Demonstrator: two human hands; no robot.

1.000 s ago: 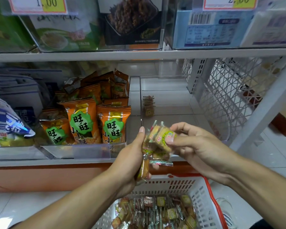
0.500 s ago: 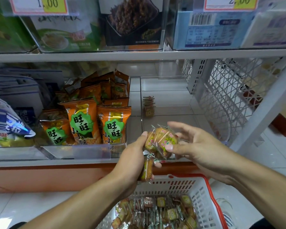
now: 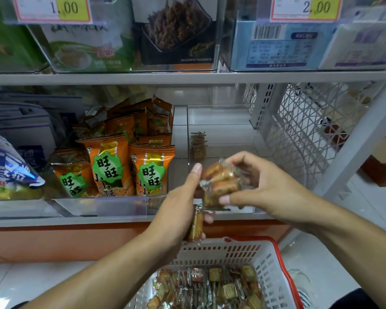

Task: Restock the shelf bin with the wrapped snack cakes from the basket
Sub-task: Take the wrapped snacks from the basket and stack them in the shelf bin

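A bunch of clear-wrapped snack cakes point(image 3: 220, 182) is held between both hands in front of the clear shelf bin point(image 3: 221, 117). My right hand point(image 3: 263, 188) grips the bunch from the right, thumb under it. My left hand point(image 3: 179, 207) holds it from the left and also grips one more wrapped cake point(image 3: 196, 226) that hangs below. The bin holds only a small stack of cakes point(image 3: 198, 144) at its left wall. The white basket with a red rim point(image 3: 274, 277) below is full of several wrapped cakes point(image 3: 210, 288).
Orange snack bags point(image 3: 112, 166) fill the bin to the left, and a blue-white bag point(image 3: 7, 168) sits further left. A white mesh panel point(image 3: 303, 130) and slanted post point(image 3: 361, 139) bound the shelf on the right. Boxed goods point(image 3: 174, 32) stand on the shelf above.
Both hands have moved the bunch of cakes slightly up and right, toward the bin's front. The right hand's fingers have closed more around the bunch.
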